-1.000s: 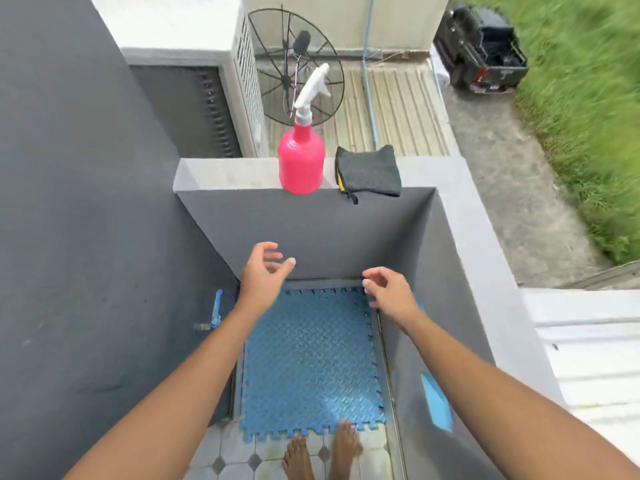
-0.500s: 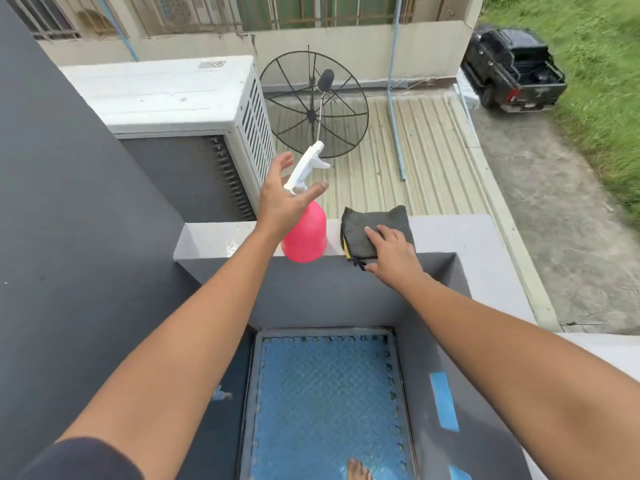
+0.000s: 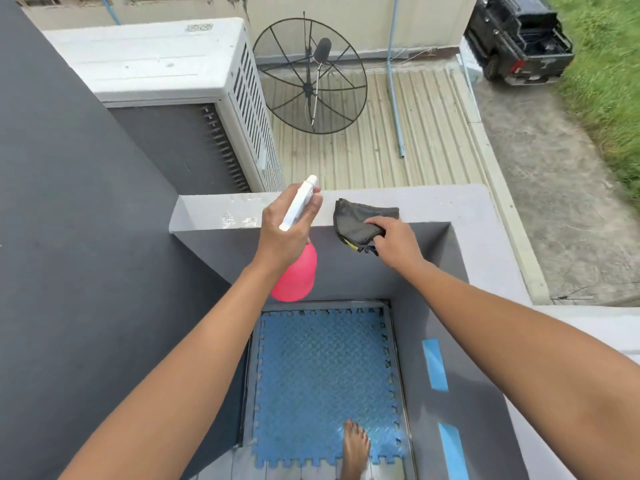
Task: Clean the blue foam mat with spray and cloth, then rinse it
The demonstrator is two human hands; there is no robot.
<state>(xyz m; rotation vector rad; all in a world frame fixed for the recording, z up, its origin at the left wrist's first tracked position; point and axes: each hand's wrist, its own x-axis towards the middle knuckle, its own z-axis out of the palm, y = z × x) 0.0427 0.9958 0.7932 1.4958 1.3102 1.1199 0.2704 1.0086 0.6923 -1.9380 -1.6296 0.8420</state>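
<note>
The blue foam mat (image 3: 325,375) lies on the floor below, boxed in by grey walls, with a bare foot (image 3: 356,448) on its near edge. My left hand (image 3: 282,233) grips the white head of the pink spray bottle (image 3: 296,275), which hangs tilted off the ledge, over the inner wall. My right hand (image 3: 394,242) pinches the dark grey cloth (image 3: 360,220), which is half lifted at the ledge's inner edge.
The grey parapet ledge (image 3: 443,206) runs across the front and down the right side. Beyond it are a white air-conditioner unit (image 3: 166,71), a black mesh dish (image 3: 310,76) and a ribbed roof. Blue tape strips (image 3: 434,365) mark the right inner wall.
My left hand closed on the spray bottle and lifted it off the ledge toward me. My right hand gathered the cloth and pulled it to the ledge's edge.
</note>
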